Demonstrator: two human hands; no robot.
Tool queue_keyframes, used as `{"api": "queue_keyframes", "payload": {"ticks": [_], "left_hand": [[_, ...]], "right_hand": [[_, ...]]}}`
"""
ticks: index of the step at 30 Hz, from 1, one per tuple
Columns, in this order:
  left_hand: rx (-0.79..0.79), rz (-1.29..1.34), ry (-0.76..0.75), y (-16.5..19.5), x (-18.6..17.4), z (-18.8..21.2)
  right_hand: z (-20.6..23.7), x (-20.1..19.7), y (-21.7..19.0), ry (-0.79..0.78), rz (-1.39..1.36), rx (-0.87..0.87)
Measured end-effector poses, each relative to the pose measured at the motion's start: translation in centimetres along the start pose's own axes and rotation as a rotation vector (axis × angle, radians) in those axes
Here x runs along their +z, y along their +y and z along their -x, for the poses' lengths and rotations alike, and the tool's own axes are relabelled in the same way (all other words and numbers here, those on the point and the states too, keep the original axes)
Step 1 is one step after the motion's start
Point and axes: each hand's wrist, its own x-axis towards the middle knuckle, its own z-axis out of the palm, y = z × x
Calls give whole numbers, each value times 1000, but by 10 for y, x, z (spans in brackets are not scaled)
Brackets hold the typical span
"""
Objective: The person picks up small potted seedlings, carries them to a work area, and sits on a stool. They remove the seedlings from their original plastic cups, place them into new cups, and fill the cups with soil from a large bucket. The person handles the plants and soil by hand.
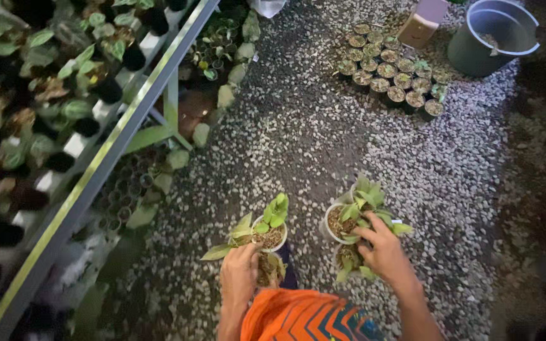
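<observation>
Two small potted plants (266, 237) are gripped by the left hand (240, 268) at 6 o'clock above the gravel (323, 139); two more pots (349, 227) are clasped by the right hand (383, 252) alongside, toward 5 o'clock.

Hands: 2 – left hand (239, 268), right hand (383, 251) | small potted plants held: 4, two per hand | grey bucket (491, 35): 1 | cluster of small pots (391, 74) on gravel: roughly 20

Small white plastic pots of green leafy seedlings (272, 228), upright, paired one above another in left grip; matching white potted seedlings (349, 218), upright, in right grip.
</observation>
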Motion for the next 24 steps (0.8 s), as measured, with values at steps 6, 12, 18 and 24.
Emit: {"api": "queue_keyframes", "payload": {"ticks": [6,12,18,24], "left_hand": [[140,-69,-39,-30,7,-210],[291,-21,-84,-16,43,-403],[387,2,-59,10,112,-591],[320,64,15,41,141,-748]], "right_hand": [[-156,-2,26,178,59,37],[-274,-11,79,278,31,189],[-445,-30,146,245,89,219],[-648,-80,154,161,17,73]]}}
